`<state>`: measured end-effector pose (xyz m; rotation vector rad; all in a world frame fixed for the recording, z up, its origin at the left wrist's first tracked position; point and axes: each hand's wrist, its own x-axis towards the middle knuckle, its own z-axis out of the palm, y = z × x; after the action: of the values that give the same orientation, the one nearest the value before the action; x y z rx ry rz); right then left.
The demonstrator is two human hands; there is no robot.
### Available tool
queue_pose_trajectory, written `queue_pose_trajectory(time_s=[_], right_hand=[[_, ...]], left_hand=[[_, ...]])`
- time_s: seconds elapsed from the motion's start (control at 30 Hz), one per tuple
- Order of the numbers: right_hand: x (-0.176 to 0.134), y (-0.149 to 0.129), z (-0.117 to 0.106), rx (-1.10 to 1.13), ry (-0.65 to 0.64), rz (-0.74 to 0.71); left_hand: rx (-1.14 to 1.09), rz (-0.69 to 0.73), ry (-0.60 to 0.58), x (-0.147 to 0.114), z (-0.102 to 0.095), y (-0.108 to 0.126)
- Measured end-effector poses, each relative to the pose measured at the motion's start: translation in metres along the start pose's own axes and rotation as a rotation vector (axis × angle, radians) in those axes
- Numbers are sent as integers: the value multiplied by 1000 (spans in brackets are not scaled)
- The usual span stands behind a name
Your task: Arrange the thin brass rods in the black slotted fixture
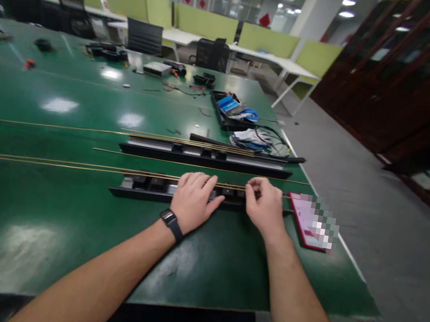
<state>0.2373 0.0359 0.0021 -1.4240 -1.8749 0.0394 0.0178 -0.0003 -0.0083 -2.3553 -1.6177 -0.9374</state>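
My left hand (194,204), with a dark watch (171,223) on its wrist, lies over the near black rail (146,195). Its fingers stretch across thin brass-coloured rods (73,162) running along the rail's top, and the thumb points right. At the rail's right part, my right hand (265,207) is closed, thumb and forefinger pinching at one of the rods. Dark blocks (158,182) sit in the rail's channel. Behind it lie a single loose rod (136,156) and a second, similar rail (162,153) with more rods above it.
Right of my right hand lies a flat red-edged device (302,218), partly blurred out, near the table's right edge. Farther back are a black tray (220,116) with blue items, white-and-blue gloves (250,138), and a black cable (276,134). The green table (40,230) carries loose parts.
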Motion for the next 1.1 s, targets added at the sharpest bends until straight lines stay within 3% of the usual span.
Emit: queue_pose_trajectory(time_s=[1.1], right_hand=[[0, 0, -4, 1, 4, 52]], left_hand=[[23, 4, -8, 0, -2, 0]])
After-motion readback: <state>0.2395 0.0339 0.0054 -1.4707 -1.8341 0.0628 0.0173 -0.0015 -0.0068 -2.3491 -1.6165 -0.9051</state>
